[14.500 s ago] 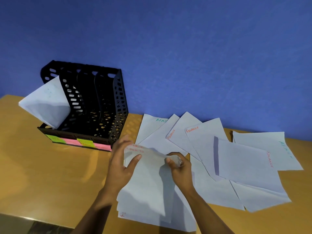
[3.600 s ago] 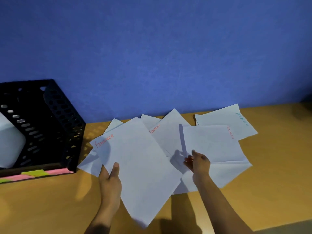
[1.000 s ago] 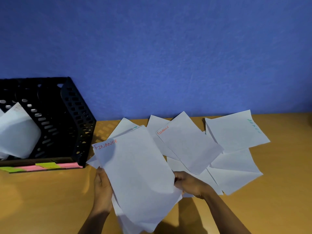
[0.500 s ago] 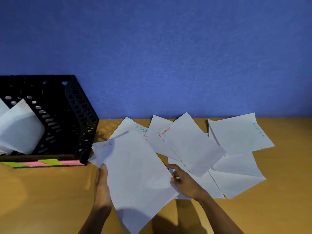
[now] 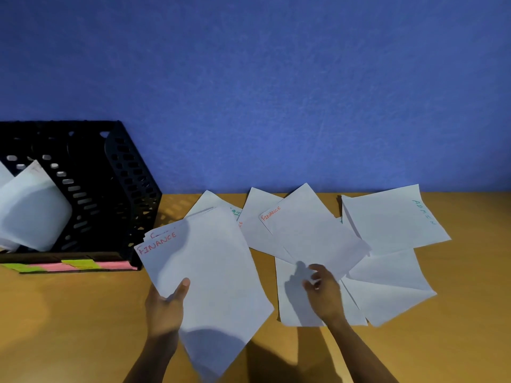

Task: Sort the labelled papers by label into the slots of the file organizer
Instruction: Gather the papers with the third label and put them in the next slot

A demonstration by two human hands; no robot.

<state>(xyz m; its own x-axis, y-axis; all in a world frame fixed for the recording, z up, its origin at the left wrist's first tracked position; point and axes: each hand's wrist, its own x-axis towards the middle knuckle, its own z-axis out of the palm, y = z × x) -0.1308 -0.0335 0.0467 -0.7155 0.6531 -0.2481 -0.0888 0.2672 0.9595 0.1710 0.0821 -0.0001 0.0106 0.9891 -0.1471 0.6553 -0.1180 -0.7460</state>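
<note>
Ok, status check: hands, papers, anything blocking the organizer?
Left hand shut on FINANCE stack. Right hand open, reaching at loose FINANCE sheet. File organizer unobstructed, papers in left slots only.

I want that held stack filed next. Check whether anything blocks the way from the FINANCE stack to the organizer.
Nothing visible does. The left hand holds the FINANCE stack just right of the file organizer, with only bare table between them. Papers already sit in its left slots; the slot labels are unreadable.
</note>
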